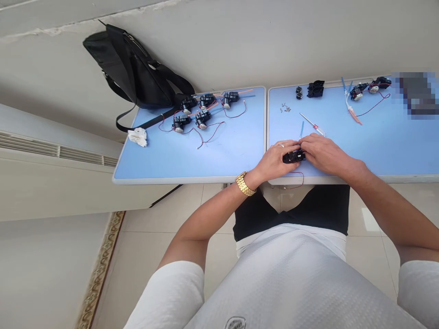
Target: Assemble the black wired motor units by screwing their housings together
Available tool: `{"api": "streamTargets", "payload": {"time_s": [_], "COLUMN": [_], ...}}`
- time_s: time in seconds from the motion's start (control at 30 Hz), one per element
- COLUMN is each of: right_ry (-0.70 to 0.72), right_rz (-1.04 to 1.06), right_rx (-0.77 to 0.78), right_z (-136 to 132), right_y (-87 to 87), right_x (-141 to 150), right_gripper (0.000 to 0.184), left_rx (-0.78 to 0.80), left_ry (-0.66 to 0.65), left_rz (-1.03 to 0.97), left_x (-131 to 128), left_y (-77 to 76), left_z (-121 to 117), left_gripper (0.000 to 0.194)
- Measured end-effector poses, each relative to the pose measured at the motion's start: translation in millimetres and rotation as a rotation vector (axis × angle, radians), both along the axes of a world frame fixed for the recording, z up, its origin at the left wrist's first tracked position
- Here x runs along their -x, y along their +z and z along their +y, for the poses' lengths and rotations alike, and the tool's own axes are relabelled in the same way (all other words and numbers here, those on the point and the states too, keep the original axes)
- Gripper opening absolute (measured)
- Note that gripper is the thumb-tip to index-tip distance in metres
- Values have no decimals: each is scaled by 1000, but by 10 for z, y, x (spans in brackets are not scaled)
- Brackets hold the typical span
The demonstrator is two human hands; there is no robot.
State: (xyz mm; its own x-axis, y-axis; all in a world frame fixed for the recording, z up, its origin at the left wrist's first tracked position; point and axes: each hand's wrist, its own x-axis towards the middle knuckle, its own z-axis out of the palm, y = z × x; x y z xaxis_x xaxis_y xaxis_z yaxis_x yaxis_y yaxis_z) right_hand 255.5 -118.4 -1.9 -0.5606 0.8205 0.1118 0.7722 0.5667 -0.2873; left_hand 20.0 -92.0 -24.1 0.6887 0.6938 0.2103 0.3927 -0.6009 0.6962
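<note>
Between my two hands, near the front edge of the right-hand table, is a small black motor assembly (293,157) with a thin red wire hanging off the edge and a blue tube (302,129) pointing away. My left hand (277,160) grips it from the left, a ring on one finger. From the right, my right hand (320,153) closes its fingers at the assembly's upper right side; exactly what they pinch is hidden. Just beyond my right hand lies a screwdriver (313,124) with a clear and red handle. Several small screws (285,108) are scattered farther back.
Several similar black assemblies (203,119) with wires and tubes lie on the left table, near a crumpled tissue (138,136) and a black bag (137,68). At the right table's back are round parts (299,92), a black housing (315,88), more assemblies (359,91) and a blurred dark object (416,93).
</note>
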Motion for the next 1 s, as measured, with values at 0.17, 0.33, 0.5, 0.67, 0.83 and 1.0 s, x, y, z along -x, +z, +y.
{"api": "streamTargets", "payload": {"time_s": [0.17,0.33,0.5,0.67,0.83,1.0], "right_ry": [32,31,-35,-114,-150,-116], "right_rz": [-1,-12,-47,-106,-158,-184], "right_rx": [-2,0,10,36,51,75], "right_z": [1,1,1,10,34,90], "right_y": [17,14,41,91,138,179], "right_x": [-15,-61,-135,-153,-131,-92], "right_gripper": [34,32,25,14,25,38], "left_rx": [-71,-139,-214,-234,-265,-271], "left_ry": [-9,-24,-25,7,20,42], "left_rz": [46,92,107,92,81,86], "left_x": [-50,-37,-53,-69,-76,-93], "left_y": [-11,-25,-48,-75,-99,-115], "left_z": [-17,-31,-84,-116,-135,-148], "left_gripper": [52,57,52,54,52,51]}}
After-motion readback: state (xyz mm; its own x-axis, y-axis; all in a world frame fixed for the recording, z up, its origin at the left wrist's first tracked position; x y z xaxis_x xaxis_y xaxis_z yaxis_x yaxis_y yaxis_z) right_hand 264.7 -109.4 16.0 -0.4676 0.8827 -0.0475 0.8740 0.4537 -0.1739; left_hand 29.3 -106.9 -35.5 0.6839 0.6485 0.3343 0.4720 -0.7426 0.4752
